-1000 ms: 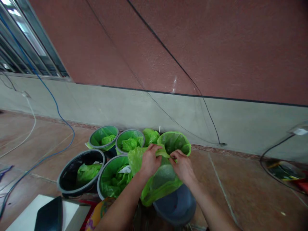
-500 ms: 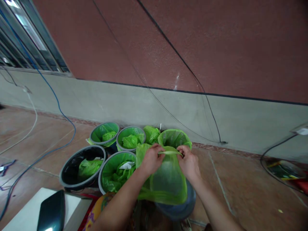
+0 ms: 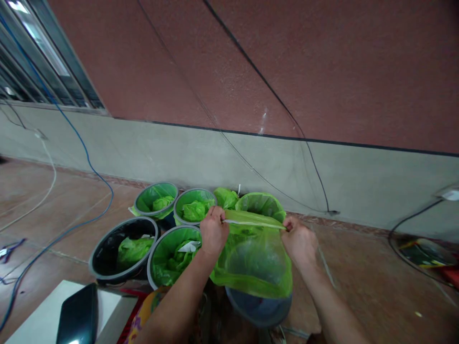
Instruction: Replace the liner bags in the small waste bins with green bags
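Note:
A translucent green trash bag (image 3: 258, 258) is stretched between my two hands, its pale top edge pulled nearly straight. My left hand (image 3: 214, 231) is closed on the left end of that edge. At the right end, my right hand (image 3: 300, 241) pinches the bag. The bag hangs over a greyish-blue bin (image 3: 260, 310) standing right in front of me, and hides most of its rim. Just behind the bag stands another bin lined with green plastic (image 3: 263, 204).
To the left stand several lined bins, among them a black-lined one (image 3: 98, 253) and a green-lined one (image 3: 154, 267). A dark phone (image 3: 77, 315) lies on a white box (image 3: 43, 310). A blue cable (image 3: 81, 222) crosses the floor. Behind the bins runs a wall (image 3: 172, 153).
My hands have moved apart, the left one leftward and the right one rightward. The bag's top edge has gone from bunched to stretched wide.

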`<state>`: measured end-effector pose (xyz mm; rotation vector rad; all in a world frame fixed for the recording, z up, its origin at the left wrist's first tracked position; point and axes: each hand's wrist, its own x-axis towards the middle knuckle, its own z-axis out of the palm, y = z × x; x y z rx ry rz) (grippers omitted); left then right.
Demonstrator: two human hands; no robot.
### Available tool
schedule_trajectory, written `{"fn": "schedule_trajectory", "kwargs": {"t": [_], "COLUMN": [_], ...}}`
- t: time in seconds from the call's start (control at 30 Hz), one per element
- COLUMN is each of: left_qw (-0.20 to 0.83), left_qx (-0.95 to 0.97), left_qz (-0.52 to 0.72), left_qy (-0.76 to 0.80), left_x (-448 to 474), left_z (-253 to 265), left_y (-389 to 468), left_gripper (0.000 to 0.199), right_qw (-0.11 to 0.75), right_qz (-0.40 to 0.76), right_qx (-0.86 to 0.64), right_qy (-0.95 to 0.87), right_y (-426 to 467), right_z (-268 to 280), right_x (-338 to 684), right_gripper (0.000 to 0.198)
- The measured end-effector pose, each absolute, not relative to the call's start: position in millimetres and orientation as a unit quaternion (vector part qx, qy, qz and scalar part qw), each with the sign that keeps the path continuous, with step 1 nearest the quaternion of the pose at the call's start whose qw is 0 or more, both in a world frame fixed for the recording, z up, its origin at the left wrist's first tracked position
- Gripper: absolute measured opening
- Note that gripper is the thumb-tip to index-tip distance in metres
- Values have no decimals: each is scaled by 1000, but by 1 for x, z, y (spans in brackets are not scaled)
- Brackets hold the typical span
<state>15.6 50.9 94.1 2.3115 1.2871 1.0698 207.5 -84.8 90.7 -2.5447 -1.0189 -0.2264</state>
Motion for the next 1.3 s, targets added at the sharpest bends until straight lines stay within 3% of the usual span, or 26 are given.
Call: {"fn": "schedule_trajectory", "kwargs": {"t": [0.1,0.23,0.37,0.53,0.8,1.03,1.2,1.3], "left_qw": [156,174,208,223,177,157,159,149], "left_qx": [793,798,805,824,833,837,860,873], "left_qz": [386,397,391,343,291,252,239,260], "left_qy": [444,419,394,393,436,459,421,385], "left_x": [17,24,32,37,22,15,25,31], "left_z": [93,89,88,86,89,93,87,83], "left_y": [51,46,37,29,51,56,45,38], "left_gripper": [25,24,24,25,33,37,48,52], "right_qw": [151,213,276,285,298,190,243,276], "right_qz": [-63,-126,-137,-128,-143,-152,-194,-178], "right_qx": [-919,-842,-761,-743,-802,-892,-792,-730], "right_qy": [-359,-480,-571,-591,-497,-381,-526,-599], "right_y": [-85,-78,-68,-66,-83,-96,-82,-69], "right_z": [90,84,78,75,81,85,81,76], "right_x": [203,178,152,147,196,223,192,169], "right_gripper": [13,39,31,16,30,27,51,40]}}
